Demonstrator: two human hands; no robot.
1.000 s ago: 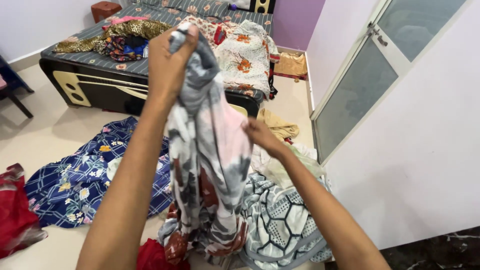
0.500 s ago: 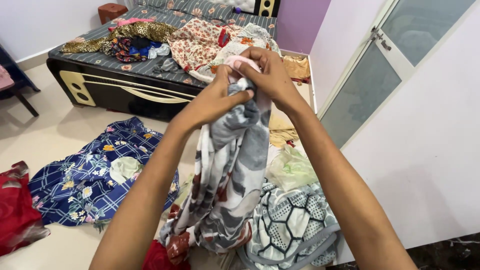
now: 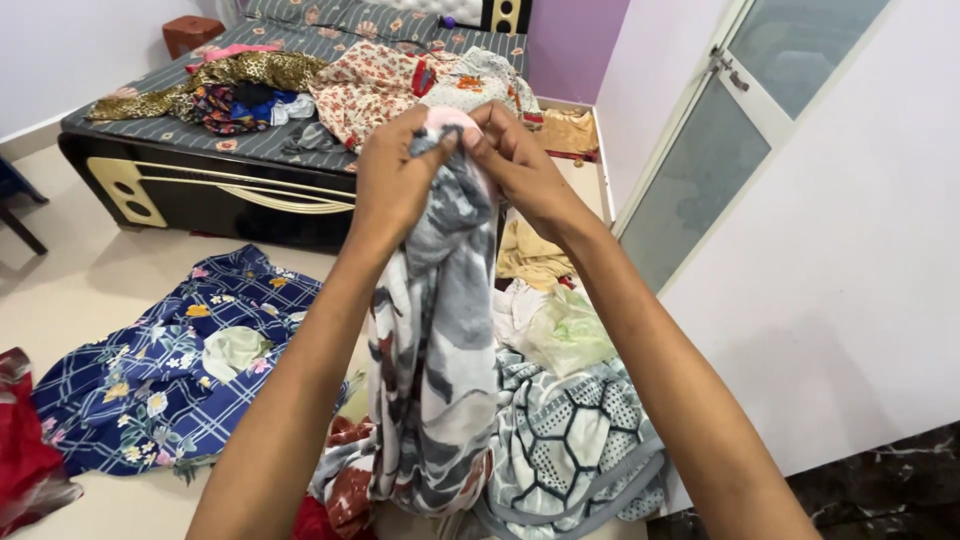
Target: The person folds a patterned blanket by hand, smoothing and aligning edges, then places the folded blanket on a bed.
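Note:
I hold up a long grey, white and pink floral cloth (image 3: 440,340) in front of me. My left hand (image 3: 395,180) grips its top edge, and my right hand (image 3: 520,165) pinches the same top edge right beside it, the two hands touching. The cloth hangs straight down from both hands, and its lower end rests in the pile of clothes on the floor.
A teal and white hexagon-pattern cloth (image 3: 570,440) lies by my right forearm. A blue checked floral sheet (image 3: 170,370) and a red cloth (image 3: 25,460) lie on the floor at left. A clothes-strewn bed (image 3: 250,140) stands behind; a frosted glass door (image 3: 700,170) at right.
A second ago my left hand alone held the cloth high while my right hand was lower on its side. My right hand rose to the top edge and now grips beside the left.

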